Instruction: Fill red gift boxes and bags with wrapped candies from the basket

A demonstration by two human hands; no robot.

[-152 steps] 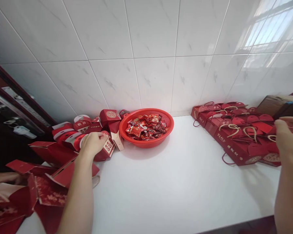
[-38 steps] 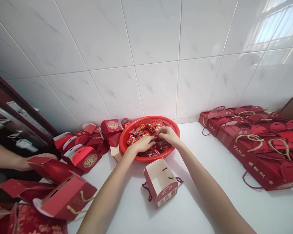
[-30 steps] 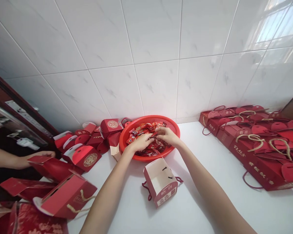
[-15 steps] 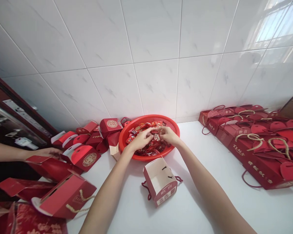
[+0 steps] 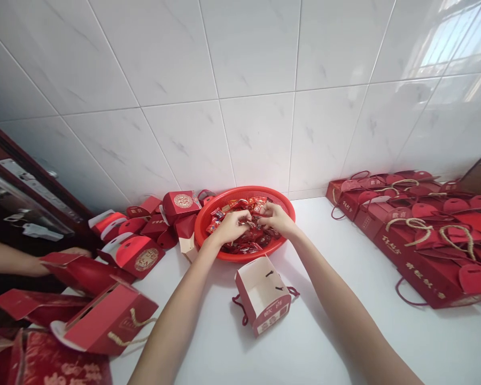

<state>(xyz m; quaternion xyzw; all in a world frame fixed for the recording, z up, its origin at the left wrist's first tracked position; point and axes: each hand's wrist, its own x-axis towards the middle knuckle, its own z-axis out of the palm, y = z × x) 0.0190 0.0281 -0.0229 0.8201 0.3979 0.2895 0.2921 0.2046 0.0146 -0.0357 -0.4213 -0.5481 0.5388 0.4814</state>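
A red plastic basket (image 5: 288,206) holds many wrapped candies (image 5: 248,248) in red and dark wrappers. Both my hands reach inside it. My left hand (image 5: 233,227) is closed, its bent fingers gripping candies near the middle. Just to the right, my right hand (image 5: 278,220) pinches candies with thumb and fingers; exactly which pieces is hidden. Between my forearms, in front of the basket, an open red gift box (image 5: 262,297) with a cream inside and dark red cord handles lies on the white table (image 5: 212,331).
Red gift boxes (image 5: 140,256) are heaped on the left, some with rope handles. Rows of filled-out red boxes (image 5: 417,256) stand at the right. A tiled wall (image 5: 256,139) rises behind. Another person's arm (image 5: 16,259) is at the far left.
My hands have drawn slightly apart in the basket, and their fingers have curled in among the candies. The other person's hand has pulled back to the left.
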